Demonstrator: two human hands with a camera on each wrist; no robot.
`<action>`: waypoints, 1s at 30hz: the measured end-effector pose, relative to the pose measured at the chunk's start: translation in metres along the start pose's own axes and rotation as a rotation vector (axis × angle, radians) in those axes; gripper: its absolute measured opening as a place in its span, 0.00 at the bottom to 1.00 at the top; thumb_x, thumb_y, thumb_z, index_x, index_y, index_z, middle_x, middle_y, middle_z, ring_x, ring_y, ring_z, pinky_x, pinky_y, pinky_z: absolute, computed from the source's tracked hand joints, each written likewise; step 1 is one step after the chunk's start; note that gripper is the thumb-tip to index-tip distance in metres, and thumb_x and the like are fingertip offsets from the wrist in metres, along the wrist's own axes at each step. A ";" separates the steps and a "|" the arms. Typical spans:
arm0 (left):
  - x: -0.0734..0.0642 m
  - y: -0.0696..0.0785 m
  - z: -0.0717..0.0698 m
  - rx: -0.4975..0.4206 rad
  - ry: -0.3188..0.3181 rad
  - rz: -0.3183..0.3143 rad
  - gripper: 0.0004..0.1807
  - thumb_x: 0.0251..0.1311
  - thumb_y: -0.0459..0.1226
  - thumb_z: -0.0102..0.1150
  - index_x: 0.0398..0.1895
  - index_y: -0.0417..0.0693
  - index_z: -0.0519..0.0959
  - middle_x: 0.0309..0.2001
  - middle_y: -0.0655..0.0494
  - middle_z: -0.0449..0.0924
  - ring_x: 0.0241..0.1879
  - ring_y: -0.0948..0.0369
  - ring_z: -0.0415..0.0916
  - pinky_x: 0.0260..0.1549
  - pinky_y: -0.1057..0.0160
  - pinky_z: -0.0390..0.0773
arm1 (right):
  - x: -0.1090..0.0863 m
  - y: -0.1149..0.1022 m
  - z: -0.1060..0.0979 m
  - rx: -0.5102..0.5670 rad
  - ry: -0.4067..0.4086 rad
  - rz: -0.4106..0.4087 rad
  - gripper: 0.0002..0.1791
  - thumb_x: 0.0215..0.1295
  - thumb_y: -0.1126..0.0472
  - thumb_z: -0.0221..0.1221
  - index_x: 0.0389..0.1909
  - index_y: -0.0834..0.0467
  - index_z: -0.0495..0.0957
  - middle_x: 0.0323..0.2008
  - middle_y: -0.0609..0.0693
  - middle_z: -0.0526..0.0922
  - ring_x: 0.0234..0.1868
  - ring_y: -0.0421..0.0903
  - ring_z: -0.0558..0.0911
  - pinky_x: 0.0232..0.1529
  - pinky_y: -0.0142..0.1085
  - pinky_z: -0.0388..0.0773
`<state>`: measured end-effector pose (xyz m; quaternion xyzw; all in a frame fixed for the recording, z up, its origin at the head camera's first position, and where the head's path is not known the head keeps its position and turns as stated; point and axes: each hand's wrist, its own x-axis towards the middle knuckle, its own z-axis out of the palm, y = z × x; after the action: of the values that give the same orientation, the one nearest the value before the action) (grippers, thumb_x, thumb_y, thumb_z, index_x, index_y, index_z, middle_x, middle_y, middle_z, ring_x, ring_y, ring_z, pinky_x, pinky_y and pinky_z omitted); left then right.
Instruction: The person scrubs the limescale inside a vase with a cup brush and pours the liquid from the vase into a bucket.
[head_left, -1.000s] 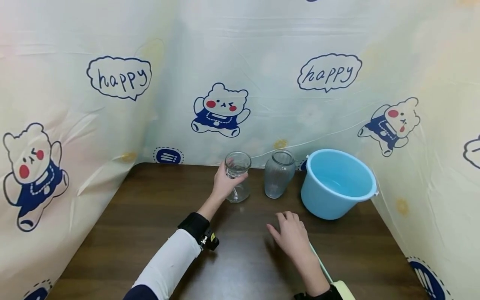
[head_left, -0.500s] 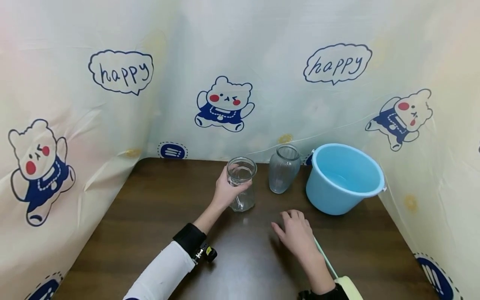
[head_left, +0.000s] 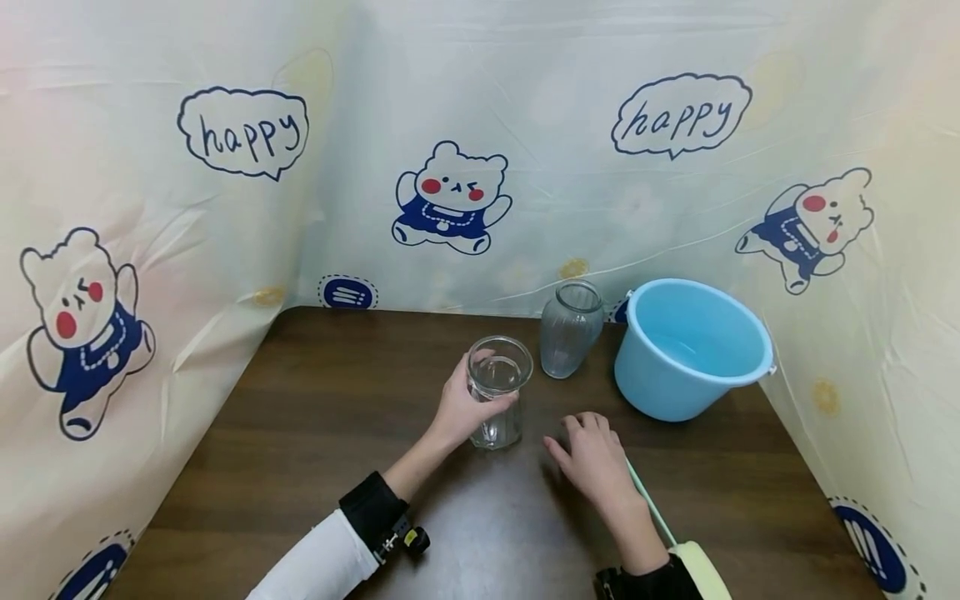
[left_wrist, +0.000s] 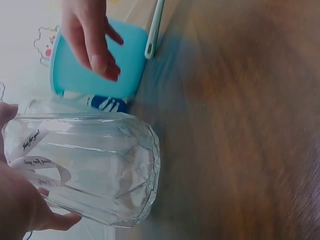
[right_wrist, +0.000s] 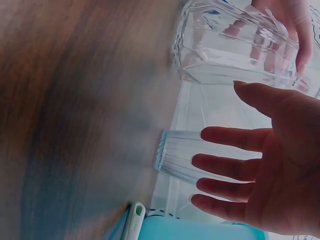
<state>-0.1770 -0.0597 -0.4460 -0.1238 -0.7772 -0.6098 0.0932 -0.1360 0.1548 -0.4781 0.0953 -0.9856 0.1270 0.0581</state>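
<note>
My left hand (head_left: 457, 410) grips a clear glass vase (head_left: 497, 427) around its neck, thumb on the near side. The left wrist view shows the faceted base of this vase (left_wrist: 107, 167) close over the table, with a white printed ribbon (left_wrist: 37, 167) at the neck. My right hand (head_left: 597, 462) hovers to the right of it with fingers spread and holding nothing. In the right wrist view its palm and fingers (right_wrist: 227, 167) are plainly bare. A second, bluish ribbed glass vase (head_left: 570, 333) stands farther back, beyond the right hand.
A light blue bucket (head_left: 660, 383) stands at the back right of the brown wooden table (head_left: 300, 467). A pale green rod (head_left: 651, 502) with a yellow-green block (head_left: 701, 571) lies beside the right forearm. A printed cloth (head_left: 337, 167) hangs behind the table.
My left hand has brought the clear vase nearer and slightly right, away from the back edge. The right hand stays nearly in place, and the head view has shifted a little.
</note>
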 end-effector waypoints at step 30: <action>-0.011 -0.034 0.017 0.019 -0.091 0.026 0.42 0.44 0.49 0.75 0.65 0.57 0.67 0.59 0.51 0.74 0.58 0.48 0.71 0.54 0.45 0.73 | 0.002 0.001 0.003 -0.014 -0.053 -0.022 0.26 0.64 0.44 0.59 0.49 0.64 0.81 0.46 0.63 0.82 0.47 0.58 0.79 0.48 0.52 0.78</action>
<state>-0.1772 -0.0521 -0.4849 -0.1605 -0.7849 -0.5947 0.0667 -0.1380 0.1551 -0.4810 0.1089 -0.9866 0.1170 0.0342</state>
